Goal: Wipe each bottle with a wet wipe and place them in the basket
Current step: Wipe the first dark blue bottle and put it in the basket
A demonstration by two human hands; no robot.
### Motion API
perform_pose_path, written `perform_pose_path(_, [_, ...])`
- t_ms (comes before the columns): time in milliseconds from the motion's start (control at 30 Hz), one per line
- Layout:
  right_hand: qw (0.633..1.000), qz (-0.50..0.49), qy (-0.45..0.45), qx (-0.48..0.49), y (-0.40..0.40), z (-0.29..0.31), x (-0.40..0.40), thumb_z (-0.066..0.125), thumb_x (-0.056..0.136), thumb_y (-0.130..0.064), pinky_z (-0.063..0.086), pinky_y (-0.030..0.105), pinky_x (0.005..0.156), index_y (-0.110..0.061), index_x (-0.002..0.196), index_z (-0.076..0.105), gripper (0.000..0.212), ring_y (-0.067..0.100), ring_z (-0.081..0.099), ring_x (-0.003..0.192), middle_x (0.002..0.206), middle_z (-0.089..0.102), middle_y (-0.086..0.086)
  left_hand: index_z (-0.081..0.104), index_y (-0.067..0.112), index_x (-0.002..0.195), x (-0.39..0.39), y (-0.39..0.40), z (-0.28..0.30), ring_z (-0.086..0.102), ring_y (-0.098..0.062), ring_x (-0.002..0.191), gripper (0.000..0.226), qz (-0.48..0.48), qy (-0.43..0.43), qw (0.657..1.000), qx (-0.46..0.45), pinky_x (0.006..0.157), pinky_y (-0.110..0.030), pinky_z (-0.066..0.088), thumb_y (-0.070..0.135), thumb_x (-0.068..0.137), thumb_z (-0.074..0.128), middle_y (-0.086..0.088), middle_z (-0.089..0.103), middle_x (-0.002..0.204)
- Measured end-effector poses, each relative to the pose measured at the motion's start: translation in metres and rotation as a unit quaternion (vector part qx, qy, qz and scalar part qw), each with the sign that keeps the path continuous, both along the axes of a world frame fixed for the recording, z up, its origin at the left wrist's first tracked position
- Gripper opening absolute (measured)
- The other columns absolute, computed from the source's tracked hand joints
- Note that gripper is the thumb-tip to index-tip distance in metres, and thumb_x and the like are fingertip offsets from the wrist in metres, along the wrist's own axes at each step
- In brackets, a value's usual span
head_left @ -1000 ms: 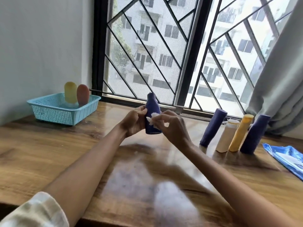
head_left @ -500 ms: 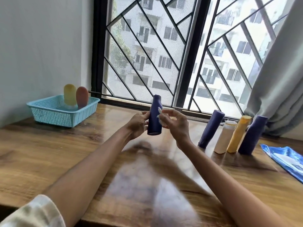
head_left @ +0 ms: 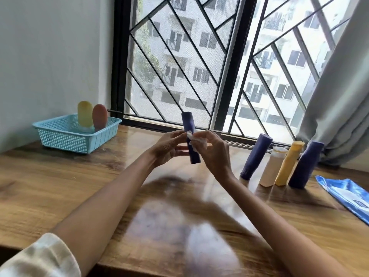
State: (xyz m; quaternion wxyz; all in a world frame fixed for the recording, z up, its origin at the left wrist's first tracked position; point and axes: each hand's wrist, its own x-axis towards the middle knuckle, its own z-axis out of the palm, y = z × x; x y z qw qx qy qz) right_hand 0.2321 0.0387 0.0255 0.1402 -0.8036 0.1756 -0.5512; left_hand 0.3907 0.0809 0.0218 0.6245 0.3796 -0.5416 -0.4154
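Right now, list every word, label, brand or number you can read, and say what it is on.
No text can be read anywhere.
Wet wipe pack: a white panel with a dark patch, print too blurred to read.
Purple bottle in the hands: no label shows.
Four bottles standing at the right: plain sides, no print visible.
Two bottles in the basket: no print visible.

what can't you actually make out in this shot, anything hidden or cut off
All in the head view:
- Blue bottle: its middle is covered by the wet wipe, the left hand and the right hand; any label is unreadable.
- Wipes pack: cut off by the right edge; print too small.
- Yellow bottle and orange bottle: bases hidden by the basket wall.
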Motion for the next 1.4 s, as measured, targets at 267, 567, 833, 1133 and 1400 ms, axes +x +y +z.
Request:
perform_pose_path(267, [0.998,-0.034,0.028,0.046,-0.003,-0.005,-0.006,0.073,0.079,-0.027,0.048,0.025,0.066,-0.023,0.088,0.074,0.01,0.006,0.063,0.076,0.077,0.069,-0.014,0.064,0.011,0.104,0.003,0.005,0.001,0.068,-0.018,0.085,0.078,-0.013,0.03,0.999,-0.033,0.073,-0.029,0.055,0.06,0.046,0.084,-0.004,0.072,0.097])
perform_pose_path(567, [1.0,-0.019,-0.02,-0.014,0.001,0.029,0.019,0.07,0.083,-0.024,0.05,0.025,0.076,-0.015,0.094,0.074,0.015,0.011,0.062,0.083,0.09,0.064,-0.002,0.068,0.023,0.098,-0.008,0.001,-0.005,0.062,-0.02,0.088,0.067,-0.041,-0.046,0.998,0.011,0.079,-0.031,0.052,0.066,0.048,0.079,0.001,0.07,0.096])
perform_pose_path(833, [0.996,-0.074,-0.056,0.01,-0.016,0.035,0.008,0.07,0.082,-0.025,0.037,0.004,0.066,-0.013,0.092,0.074,0.016,0.009,0.058,0.076,0.085,0.06,-0.005,0.066,0.021,0.103,-0.015,-0.001,-0.007,0.063,-0.016,0.089,0.08,-0.028,-0.103,0.994,0.039,0.081,-0.03,0.049,0.074,0.044,0.076,0.001,0.069,0.099])
perform_pose_path(1133, [0.998,-0.062,-0.021,-0.023,-0.02,0.025,-0.002,0.073,0.08,-0.024,0.042,0.012,0.063,-0.015,0.088,0.075,0.012,0.008,0.059,0.07,0.081,0.061,-0.002,0.063,0.018,0.105,-0.015,0.003,-0.008,0.057,-0.024,0.096,0.086,-0.019,-0.118,0.991,0.056,0.078,-0.031,0.047,0.074,0.041,0.076,-0.009,0.063,0.108])
perform_pose_path(1400, [0.985,-0.057,0.075,-0.143,-0.009,0.033,0.002,0.069,0.083,-0.018,0.051,0.023,0.063,-0.009,0.091,0.073,0.013,0.014,0.06,0.07,0.085,0.057,-0.002,0.067,0.022,0.101,-0.01,0.004,-0.007,0.062,-0.018,0.092,0.079,-0.024,-0.105,0.993,0.042,0.082,-0.031,0.048,0.074,0.043,0.076,0.0,0.069,0.101])
